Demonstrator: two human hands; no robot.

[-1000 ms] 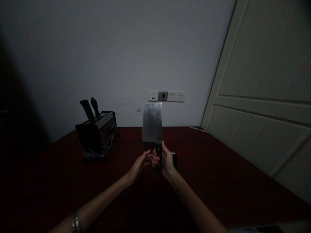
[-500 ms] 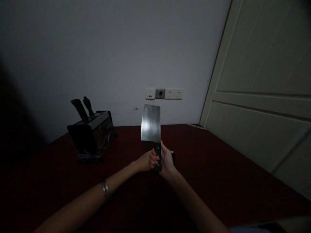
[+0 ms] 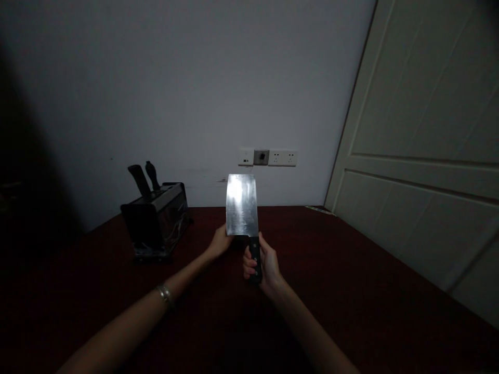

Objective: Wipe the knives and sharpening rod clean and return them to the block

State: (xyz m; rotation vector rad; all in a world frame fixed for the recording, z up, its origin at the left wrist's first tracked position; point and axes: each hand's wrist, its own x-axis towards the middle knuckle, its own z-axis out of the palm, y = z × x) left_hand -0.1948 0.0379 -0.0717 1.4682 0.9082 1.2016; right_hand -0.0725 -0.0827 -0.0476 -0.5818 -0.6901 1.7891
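Observation:
A cleaver (image 3: 241, 205) stands upright in front of me, its broad steel blade pointing up and catching a bright glare. My right hand (image 3: 268, 265) is closed around its black riveted handle, fingers wrapped across the front. Beyond the blade, to its left, is my left hand (image 3: 220, 242), with a metal bracelet (image 3: 165, 295) further down that forearm. The blade covers the left fingers, so their grip is hidden. Something dark shows just under the blade's lower edge beside that hand, too dim to name.
On the left of the dark red table (image 3: 312, 270) stands a knife block (image 3: 156, 221) with two black-handled tools in it. Wall sockets (image 3: 283, 157) sit behind the cleaver. A panelled door (image 3: 421, 192) borders the right, and a thin strip (image 3: 320, 210) lies at the back edge.
My left hand has moved leftward and away from behind the cleaver's handle to behind the blade. The right hand keeps hold of the cleaver. The whole view has shifted slightly.

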